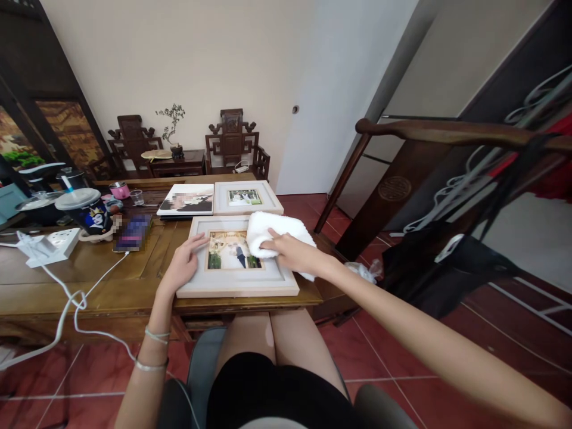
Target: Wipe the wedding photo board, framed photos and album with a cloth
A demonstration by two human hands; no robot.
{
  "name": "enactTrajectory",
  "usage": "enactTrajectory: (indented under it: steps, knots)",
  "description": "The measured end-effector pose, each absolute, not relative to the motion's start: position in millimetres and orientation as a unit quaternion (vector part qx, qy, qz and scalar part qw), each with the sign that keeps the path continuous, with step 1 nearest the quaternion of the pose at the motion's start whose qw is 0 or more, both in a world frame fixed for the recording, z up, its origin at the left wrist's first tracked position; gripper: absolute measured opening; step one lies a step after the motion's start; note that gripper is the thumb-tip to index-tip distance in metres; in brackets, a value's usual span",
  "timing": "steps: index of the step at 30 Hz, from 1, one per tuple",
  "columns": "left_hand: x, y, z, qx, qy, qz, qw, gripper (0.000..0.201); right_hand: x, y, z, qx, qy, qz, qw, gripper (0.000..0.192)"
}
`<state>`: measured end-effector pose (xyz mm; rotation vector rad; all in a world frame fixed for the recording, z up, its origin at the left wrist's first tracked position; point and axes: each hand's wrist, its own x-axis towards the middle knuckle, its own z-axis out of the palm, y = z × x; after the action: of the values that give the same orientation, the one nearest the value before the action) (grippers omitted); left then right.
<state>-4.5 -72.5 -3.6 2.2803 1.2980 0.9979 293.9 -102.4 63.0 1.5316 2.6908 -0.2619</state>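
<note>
A pale wooden picture frame with a wide light mat and a small photo in its middle lies flat at the table's near edge. My left hand rests on the frame's left side, fingers stretched toward the photo. In my right hand is a white cloth, bunched over the frame's right half and covering its upper right corner. Part of the cloth hangs past the frame's right side. Just behind, a second light picture frame touches or nearly touches the first.
A photo album or panel lies left of the rear frame. Farther left are a phone on a charging cable, a lidded cup and a power strip. A wooden chair stands close on the right.
</note>
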Motion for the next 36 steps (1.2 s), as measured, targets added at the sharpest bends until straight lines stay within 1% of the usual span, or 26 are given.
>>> enactTrajectory:
  steps: [3, 6, 10, 15, 18, 22, 26, 29, 33, 36]
  knots:
    - [-5.7, -71.5, -3.7, 0.799, 0.462, 0.338, 0.183, 0.059, 294.2, -125.0, 69.5, 0.468, 0.876, -0.101, 0.053, 0.066]
    - [-6.5, -70.2, -5.4, 0.796, 0.471, 0.329, 0.191, 0.051, 293.9, -132.0, 75.3, 0.462, 0.877, -0.108, 0.072, 0.065]
    - [-5.2, -70.0, -7.3, 0.8, 0.474, 0.325, 0.17, 0.044, 292.3, -111.2, 74.5, 0.482, 0.868, -0.111, 0.048, 0.067]
    - [-6.2, -69.3, -7.8, 0.818, 0.457, 0.317, 0.146, 0.045, 285.7, -71.6, 63.7, 0.51, 0.855, -0.093, -0.006, 0.066]
    - [-6.9, -68.7, -7.4, 0.816, 0.457, 0.328, 0.135, 0.045, 281.4, -68.5, 58.4, 0.519, 0.851, -0.078, -0.011, 0.065]
    - [-5.8, -68.6, -7.4, 0.809, 0.466, 0.336, 0.125, 0.044, 279.9, -99.4, 60.9, 0.516, 0.853, -0.08, 0.025, 0.066]
    - [-5.0, -68.7, -9.0, 0.817, 0.465, 0.311, 0.14, 0.046, 280.0, -147.3, 78.3, 0.488, 0.861, -0.109, 0.097, 0.065]
    - [-5.2, -68.6, -10.3, 0.819, 0.462, 0.304, 0.15, 0.049, 277.2, -168.7, 90.9, 0.471, 0.866, -0.114, 0.122, 0.062]
    - [-5.5, -68.8, -10.5, 0.813, 0.459, 0.329, 0.141, 0.047, 271.0, -155.0, 88.4, 0.481, 0.863, -0.112, 0.107, 0.06]
    - [-5.8, -69.0, -9.7, 0.815, 0.451, 0.338, 0.134, 0.046, 266.9, -118.7, 72.8, 0.498, 0.863, -0.061, 0.064, 0.061]
